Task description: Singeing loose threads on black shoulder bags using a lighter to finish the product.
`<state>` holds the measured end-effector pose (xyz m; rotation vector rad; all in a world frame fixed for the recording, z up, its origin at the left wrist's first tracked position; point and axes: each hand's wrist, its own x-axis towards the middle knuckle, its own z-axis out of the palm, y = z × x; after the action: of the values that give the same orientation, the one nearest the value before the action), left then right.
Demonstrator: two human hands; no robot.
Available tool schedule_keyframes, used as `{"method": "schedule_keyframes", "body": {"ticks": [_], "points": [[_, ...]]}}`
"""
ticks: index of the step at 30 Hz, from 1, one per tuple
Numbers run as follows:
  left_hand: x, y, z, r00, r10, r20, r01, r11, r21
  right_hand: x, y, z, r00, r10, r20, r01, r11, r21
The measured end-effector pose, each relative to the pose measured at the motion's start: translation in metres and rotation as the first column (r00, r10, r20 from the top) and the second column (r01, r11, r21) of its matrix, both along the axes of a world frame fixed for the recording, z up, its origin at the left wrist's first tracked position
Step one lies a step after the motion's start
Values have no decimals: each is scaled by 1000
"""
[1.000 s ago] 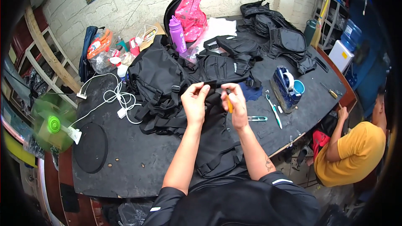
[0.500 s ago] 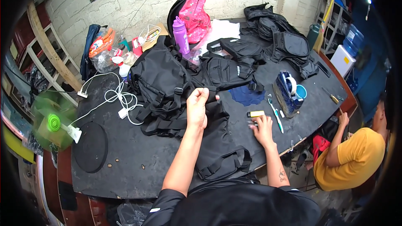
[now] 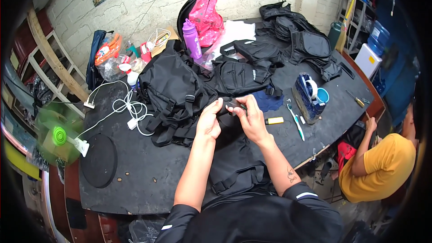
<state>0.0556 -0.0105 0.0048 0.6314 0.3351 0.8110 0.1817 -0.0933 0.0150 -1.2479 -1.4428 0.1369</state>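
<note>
Both hands (image 3: 209, 123) (image 3: 254, 126) pinching black piece (image 3: 230, 104); yellow lighter (image 3: 276, 120), toothbrush (image 3: 296, 122) at right; black bags (image 3: 168, 81) beyond.

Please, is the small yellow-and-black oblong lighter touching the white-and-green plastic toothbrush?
Apart. In the head view, bare black tabletop shows between the yellow end of the lighter and the handle of the toothbrush.

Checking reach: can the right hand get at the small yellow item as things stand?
Probably yes: the small yellow item lies uncovered just right of the right hand, nothing visible between them. But that hand looks occupied, apparently holding something green at a black piece, so it may need freeing first.
</note>
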Motion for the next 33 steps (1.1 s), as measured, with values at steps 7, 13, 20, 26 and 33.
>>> {"method": "schedule_keyframes", "body": {"ticks": [7,13,20,26,33], "points": [[-3,-4,7,1000,13,-19,-11,996,89,-3,5,7,992,-33,122,22,996,87],[2,-10,10,998,16,-61,-12,997,70,13,3,-6,987,-161,29,157,982,107],[0,-7,18,978,203,-44,-170,905,391,119,-24,-93,653,-595,468,752,578,-315],[19,-3,18,915,403,12,-313,690,653,117,-37,-99,627,-260,734,585,780,-223],[15,-1,19,994,99,41,-107,902,419,98,-17,-83,964,-264,-11,249,922,-296]]}}
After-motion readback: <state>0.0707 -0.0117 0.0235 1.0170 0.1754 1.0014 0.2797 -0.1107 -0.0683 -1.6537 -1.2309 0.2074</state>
